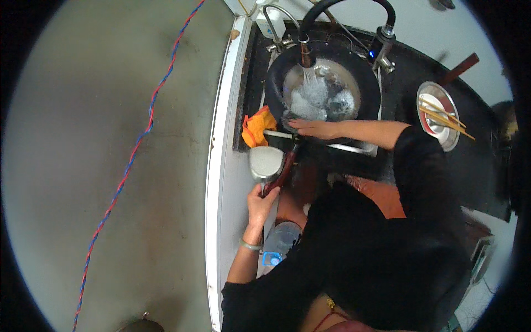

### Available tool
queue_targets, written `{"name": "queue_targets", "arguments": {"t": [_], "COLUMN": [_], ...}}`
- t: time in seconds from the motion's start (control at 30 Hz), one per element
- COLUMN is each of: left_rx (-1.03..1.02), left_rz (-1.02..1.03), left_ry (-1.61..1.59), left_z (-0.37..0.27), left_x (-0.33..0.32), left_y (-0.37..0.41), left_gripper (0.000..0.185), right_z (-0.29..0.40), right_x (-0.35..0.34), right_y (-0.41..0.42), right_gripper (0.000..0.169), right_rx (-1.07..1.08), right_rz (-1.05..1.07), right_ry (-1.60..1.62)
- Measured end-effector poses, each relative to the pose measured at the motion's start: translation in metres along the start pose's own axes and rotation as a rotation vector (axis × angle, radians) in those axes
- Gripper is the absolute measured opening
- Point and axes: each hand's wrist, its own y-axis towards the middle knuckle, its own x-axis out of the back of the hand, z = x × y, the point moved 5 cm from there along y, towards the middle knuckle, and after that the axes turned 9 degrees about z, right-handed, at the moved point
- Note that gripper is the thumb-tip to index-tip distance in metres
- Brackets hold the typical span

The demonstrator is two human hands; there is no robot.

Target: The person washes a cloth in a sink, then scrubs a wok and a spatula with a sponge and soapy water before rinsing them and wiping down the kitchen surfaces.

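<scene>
A dark wok (pixel 369 89) sits in the sink with sudsy water in it, and water runs into it from a black hose faucet (pixel 307 56). My left hand (pixel 260 205) is closed round the end of the wok's dark red handle (pixel 285 168). Against that handle lies a metal wok spatula (pixel 266 162); its own handle runs down to the same hand, and whether I grip it too is unclear. My right hand (pixel 319 129) lies flat at the wok's near left rim, fingers stretched, over a grey, rough-looking thing (pixel 289 119), possibly a scourer. How firmly it is held cannot be made out.
An orange cloth (pixel 258 128) lies left of the wok. On the black counter (pixel 473 166) at right, a metal bowl (pixel 453 143) holds a white dish and chopsticks (pixel 446 120). A white wall ledge (pixel 215 174) borders the left. A clear plastic bottle (pixel 284 236) stands below.
</scene>
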Motion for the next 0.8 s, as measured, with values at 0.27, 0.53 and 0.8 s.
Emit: {"name": "queue_targets", "arguments": {"t": [0.27, 0.53, 0.8], "left_rx": [-0.045, -0.045, 0.080], "left_rz": [-0.184, -0.148, -0.102], "left_ry": [0.079, 0.153, 0.183], "left_z": [-0.017, -0.023, -0.015], "left_x": [0.017, 0.020, 0.024], "left_y": [-0.007, 0.001, 0.004], "left_gripper": [0.022, 0.022, 0.022], "right_z": [-0.088, -0.104, -0.069], "right_x": [0.091, 0.125, 0.080], "right_y": [0.111, -0.030, 0.028], "right_gripper": [0.076, 0.077, 0.060], "right_rx": [-0.496, -1.210, -0.723], "right_rz": [-0.539, -0.336, -0.089], "right_ry": [-0.482, -0.900, -0.883]}}
